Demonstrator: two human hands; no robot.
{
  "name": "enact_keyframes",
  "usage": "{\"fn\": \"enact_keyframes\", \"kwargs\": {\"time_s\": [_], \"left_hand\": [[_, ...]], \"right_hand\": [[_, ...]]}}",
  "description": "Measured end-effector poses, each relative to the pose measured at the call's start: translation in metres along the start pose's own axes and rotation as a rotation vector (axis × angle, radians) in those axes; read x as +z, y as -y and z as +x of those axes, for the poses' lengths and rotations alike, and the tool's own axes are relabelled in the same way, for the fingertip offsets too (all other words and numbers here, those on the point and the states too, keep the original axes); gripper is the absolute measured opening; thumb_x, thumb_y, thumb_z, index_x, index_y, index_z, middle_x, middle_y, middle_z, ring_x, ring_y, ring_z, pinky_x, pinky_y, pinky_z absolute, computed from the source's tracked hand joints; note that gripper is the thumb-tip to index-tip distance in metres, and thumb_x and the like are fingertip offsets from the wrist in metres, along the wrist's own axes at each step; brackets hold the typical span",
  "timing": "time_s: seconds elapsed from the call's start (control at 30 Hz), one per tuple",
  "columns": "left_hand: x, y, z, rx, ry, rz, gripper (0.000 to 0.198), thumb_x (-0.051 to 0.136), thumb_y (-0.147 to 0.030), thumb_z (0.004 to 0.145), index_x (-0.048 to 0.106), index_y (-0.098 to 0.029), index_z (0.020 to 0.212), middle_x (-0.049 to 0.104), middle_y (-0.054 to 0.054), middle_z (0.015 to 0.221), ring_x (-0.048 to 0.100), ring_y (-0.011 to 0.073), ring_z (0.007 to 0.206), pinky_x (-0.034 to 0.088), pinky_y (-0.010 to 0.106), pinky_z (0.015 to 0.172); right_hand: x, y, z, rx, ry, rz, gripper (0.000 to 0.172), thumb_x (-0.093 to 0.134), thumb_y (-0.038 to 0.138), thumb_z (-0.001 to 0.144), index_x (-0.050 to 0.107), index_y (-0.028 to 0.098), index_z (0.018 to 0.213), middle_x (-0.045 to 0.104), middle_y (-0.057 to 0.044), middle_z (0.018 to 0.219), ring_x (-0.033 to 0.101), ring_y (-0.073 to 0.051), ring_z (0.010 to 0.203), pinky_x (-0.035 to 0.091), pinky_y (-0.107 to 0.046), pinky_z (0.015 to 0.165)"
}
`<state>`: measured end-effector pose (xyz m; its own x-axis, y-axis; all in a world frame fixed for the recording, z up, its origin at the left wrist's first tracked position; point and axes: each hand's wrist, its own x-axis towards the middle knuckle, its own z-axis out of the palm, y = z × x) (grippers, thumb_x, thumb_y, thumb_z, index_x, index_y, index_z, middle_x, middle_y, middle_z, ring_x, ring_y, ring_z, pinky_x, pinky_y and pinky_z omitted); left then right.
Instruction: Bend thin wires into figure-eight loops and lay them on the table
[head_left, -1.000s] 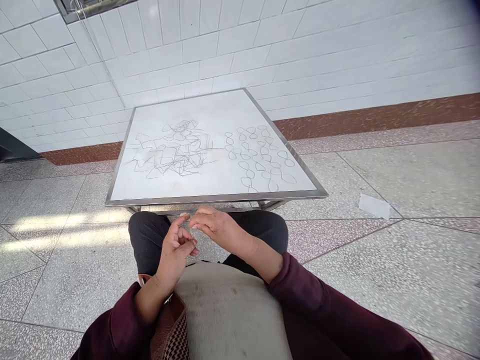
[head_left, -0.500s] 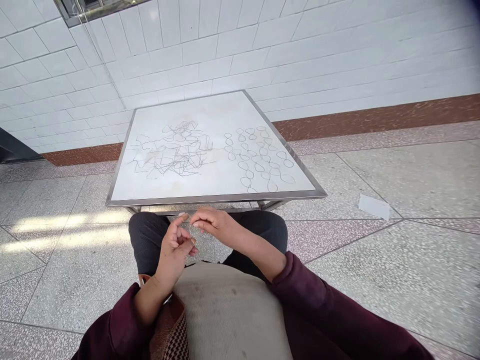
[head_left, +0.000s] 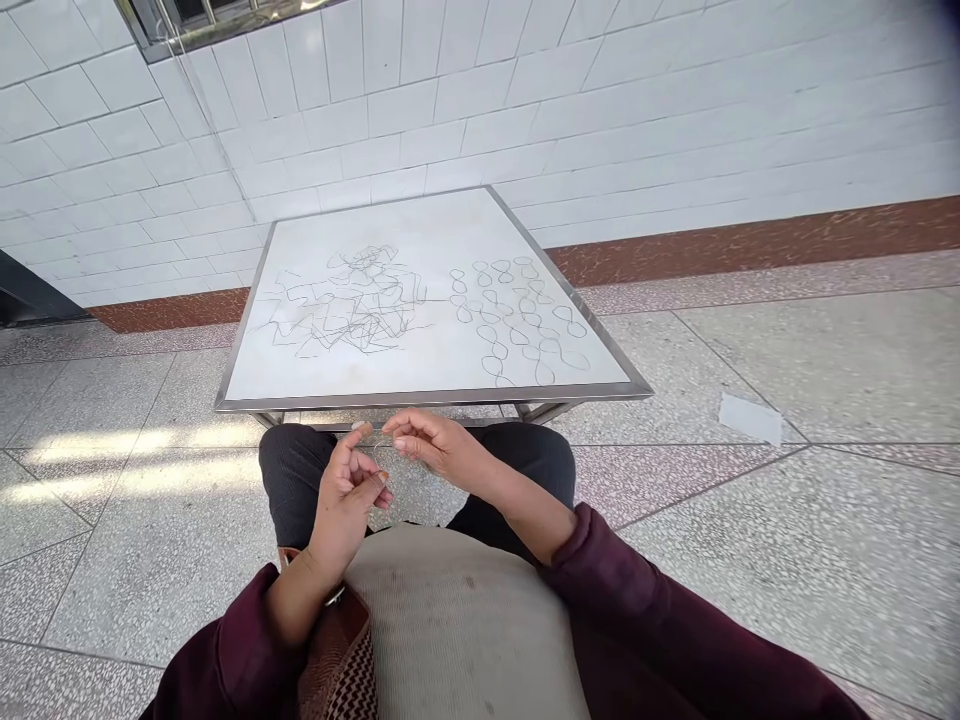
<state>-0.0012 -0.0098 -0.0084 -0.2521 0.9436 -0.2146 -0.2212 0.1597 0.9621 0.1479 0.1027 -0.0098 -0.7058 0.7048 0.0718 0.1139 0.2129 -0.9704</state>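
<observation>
Over my lap, just in front of the table's near edge, both hands work on one thin wire [head_left: 380, 446]. My left hand [head_left: 341, 505] pinches it between thumb and fingers, its index finger raised. From the right, my right hand [head_left: 442, 450] grips the wire with thumb and fingertips. A short curved stretch shows between the hands; the rest is hidden or too fine to make out. On the white table [head_left: 435, 396] lie a tangle of loose bent wires [head_left: 360, 310] at left and several wires twisted into figure-eight loops [head_left: 514, 325] at right.
The metal-framed table stands by a white tiled wall [head_left: 480, 130]. My knees [head_left: 289, 465] are at its near edge. A white sheet-like piece [head_left: 750, 418] lies on the speckled floor at right. A brown bag [head_left: 337, 650] hangs by my left side.
My right thumb and fingers have shifted slightly on the wire, and its visible curve now lies flatter between the hands. My left hand has barely moved. The view has tilted a little.
</observation>
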Motion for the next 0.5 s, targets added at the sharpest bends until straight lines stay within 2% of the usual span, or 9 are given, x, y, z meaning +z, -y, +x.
{"fn": "enact_keyframes", "kwargs": {"time_s": [0.13,0.37,0.5], "left_hand": [[0.0006,-0.0007,0.0008,0.003,-0.005,-0.013,0.057,0.070,-0.024,0.079,0.050,-0.024,0.132,0.055,-0.004,0.078,0.060,0.0113,0.060,0.052,0.025,0.057],[0.0015,0.0029,-0.0002,-0.001,0.029,0.003,0.055,0.069,-0.023,0.079,0.051,-0.023,0.132,0.055,-0.004,0.078,0.058,0.0100,0.057,0.049,0.023,0.053],[0.0002,0.0041,0.0015,0.007,-0.030,-0.064,0.056,0.071,-0.023,0.079,0.051,-0.023,0.131,0.057,-0.004,0.080,0.059,0.0103,0.061,0.052,0.026,0.061]], "right_hand": [[0.0046,-0.0005,-0.0040,0.077,0.052,0.113,0.022,0.051,0.038,0.094,0.062,0.020,0.096,0.063,0.000,0.075,0.059,-0.013,0.067,0.050,-0.028,0.066],[0.0092,-0.0046,-0.0010,0.079,0.037,0.131,0.025,0.053,0.043,0.093,0.063,0.020,0.089,0.056,0.002,0.068,0.052,-0.012,0.061,0.046,-0.026,0.060],[0.0098,-0.0049,-0.0039,0.060,-0.005,0.162,0.030,0.049,0.047,0.096,0.061,0.020,0.101,0.061,0.000,0.078,0.056,-0.013,0.067,0.050,-0.029,0.067]]}}
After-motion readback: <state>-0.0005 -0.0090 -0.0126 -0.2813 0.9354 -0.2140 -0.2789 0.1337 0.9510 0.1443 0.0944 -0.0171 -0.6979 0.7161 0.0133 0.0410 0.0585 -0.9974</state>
